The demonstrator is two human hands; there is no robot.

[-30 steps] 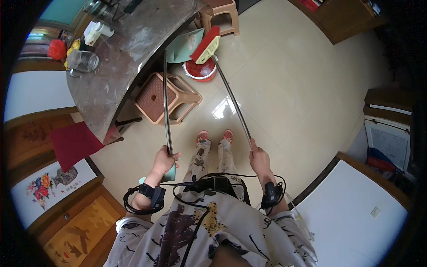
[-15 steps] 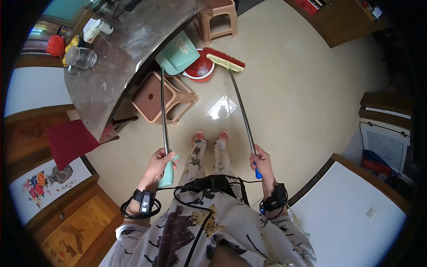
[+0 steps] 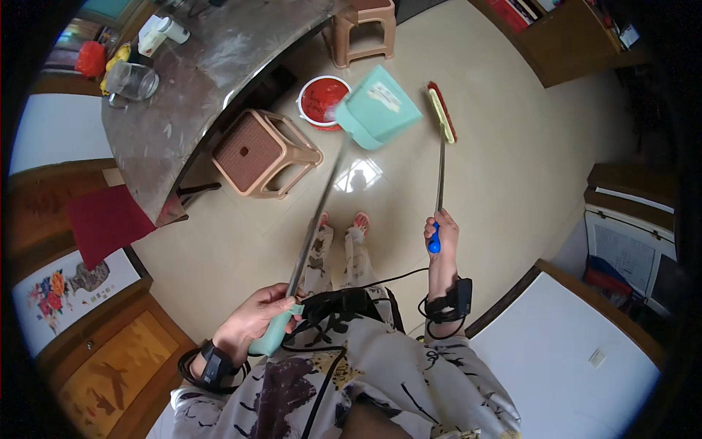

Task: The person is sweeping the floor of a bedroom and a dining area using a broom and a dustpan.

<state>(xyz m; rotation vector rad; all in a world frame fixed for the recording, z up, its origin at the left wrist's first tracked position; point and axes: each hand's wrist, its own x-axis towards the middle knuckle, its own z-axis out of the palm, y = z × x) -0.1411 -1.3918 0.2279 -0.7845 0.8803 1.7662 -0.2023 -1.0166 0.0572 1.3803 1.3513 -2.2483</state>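
Note:
My left hand [image 3: 261, 316] is closed round the light green grip of a long-handled dustpan [image 3: 380, 110]. Its metal pole slants away to the right, and the mint-green pan is in front of my feet, right beside a red bucket with a white rim [image 3: 322, 100]. In my right hand [image 3: 444, 228] is the blue-ended handle of a broom [image 3: 444, 117]. The broom head, pale yellow with red bristles, stands to the right of the pan and apart from it. Whether the pan touches the floor I cannot tell.
A brown plastic stool [image 3: 256, 152] stands at the left by a dark curved table [image 3: 212, 69]. Another stool [image 3: 361, 33] is farther back. Pale glossy tiles [image 3: 512, 168] cover the floor. At the lower right is a white-topped cabinet [image 3: 570, 351]. A cable hangs near my waist.
The dustpan has swung right, from left of the bucket to its right side, while my left hand has drawn nearer. The broom has moved right, its head turned, and my right hand has gone farther out.

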